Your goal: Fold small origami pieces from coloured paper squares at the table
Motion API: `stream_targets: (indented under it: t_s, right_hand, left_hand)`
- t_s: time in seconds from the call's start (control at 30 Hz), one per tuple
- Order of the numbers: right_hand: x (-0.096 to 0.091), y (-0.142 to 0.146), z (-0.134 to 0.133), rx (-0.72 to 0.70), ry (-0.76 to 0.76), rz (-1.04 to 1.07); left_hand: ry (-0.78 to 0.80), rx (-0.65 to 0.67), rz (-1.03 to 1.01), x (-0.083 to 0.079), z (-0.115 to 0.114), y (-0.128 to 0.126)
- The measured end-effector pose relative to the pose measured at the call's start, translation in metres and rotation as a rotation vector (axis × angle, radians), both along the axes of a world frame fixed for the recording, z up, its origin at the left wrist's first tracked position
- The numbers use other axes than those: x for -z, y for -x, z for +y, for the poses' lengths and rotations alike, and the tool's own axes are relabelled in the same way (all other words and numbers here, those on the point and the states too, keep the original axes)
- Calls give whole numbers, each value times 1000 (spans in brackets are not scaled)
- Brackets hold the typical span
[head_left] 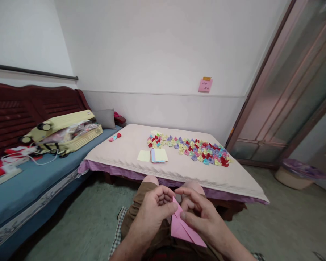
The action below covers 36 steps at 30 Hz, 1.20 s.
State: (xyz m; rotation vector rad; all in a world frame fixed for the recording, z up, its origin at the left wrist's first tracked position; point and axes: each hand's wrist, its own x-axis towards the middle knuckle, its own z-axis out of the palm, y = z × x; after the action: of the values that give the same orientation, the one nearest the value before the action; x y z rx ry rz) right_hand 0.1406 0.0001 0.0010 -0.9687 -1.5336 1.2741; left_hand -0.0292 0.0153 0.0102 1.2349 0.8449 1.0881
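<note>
A partly folded sheet of pink origami paper [183,230] is held above my lap, its narrow tip upward and its wide end toward me. My left hand [159,206] pinches it near the tip, thumb on top and fingers curled behind. On the other edge, my right hand [201,214] has its thumb pressed to the paper, with the index finger bent over near the tip. Beyond my knees, on the cloth-covered table, lie a stack of coloured square paper [159,155] and a pale yellow sheet [143,156] beside it.
Many small folded paper pieces [203,150] spread over the table's right half; several more [115,137] lie at its left. An open yellow suitcase [67,132] rests on the blue-cushioned bench [70,159]. A pink note [205,85] is taped to the wall. A lined bin [295,175] stands right.
</note>
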Motion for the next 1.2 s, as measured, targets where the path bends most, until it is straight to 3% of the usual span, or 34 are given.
stream_targets:
  t_s: [0.23,0.47,0.63,1.0,1.2]
  right_hand:
    - [-16,-5,-6,15,-63,-158]
    - [-14,-24,-5,218,-328,-300]
    - [-21,-26,-7,111,-537,-389]
    - [-17,-24,-5,38,-595,-484]
    - [-16,-23,-5,75,-636,-534]
  left_hand:
    - [-62,-222,-42,5,4,9]
    - [-368,-221,201,-1,2,18]
    - [-532,-176,228,-4,4,20]
    - [-567,-161,299,-5,6,23]
    - [-536,-180,317,-9,6,22]
